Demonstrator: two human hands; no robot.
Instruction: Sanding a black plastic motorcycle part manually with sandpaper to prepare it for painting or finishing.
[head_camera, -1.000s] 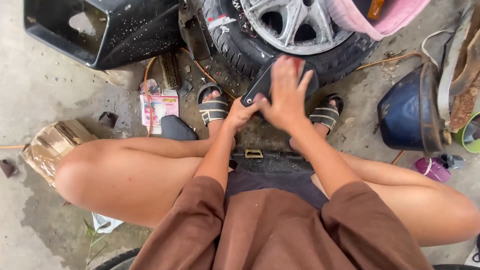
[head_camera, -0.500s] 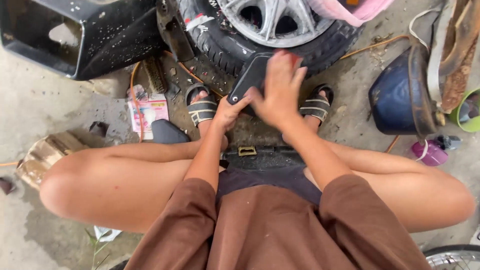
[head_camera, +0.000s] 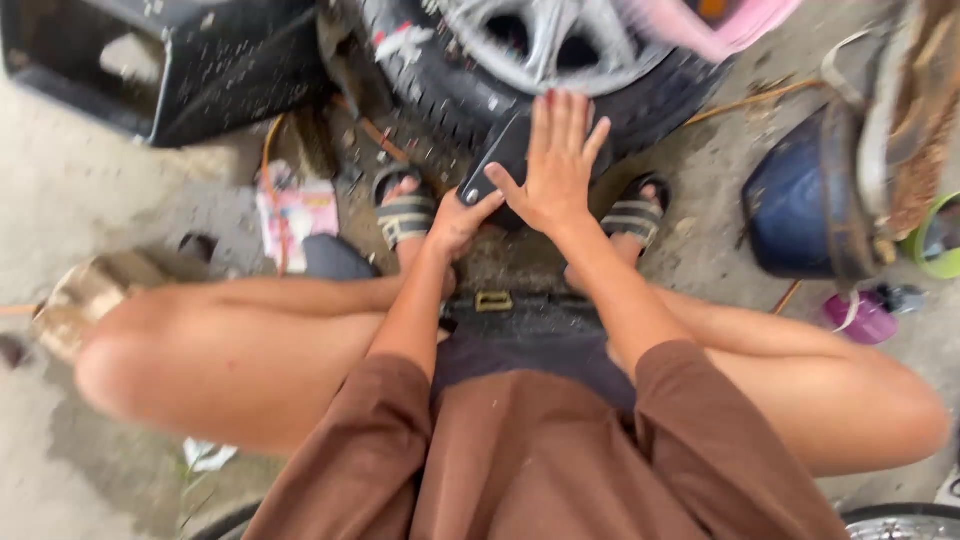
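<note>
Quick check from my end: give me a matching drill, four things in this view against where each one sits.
Things:
1. right hand
2. left hand
3. blue bucket
4. black crate

Places:
A. top left, on the ground
B. flat on top of the black pad against the tyre
C. far right, beside the tyre
D. at the black pad's lower left corner

Pairs: 1-B, 2-D, 3-C, 4-A

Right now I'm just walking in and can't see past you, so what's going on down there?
A person sits low on the ground at a car tyre with a silver rim. The right hand lies flat on a black flat object leaning against the tyre, and the left hand grips its lower corner. Sandalled feet sit either side.
</note>
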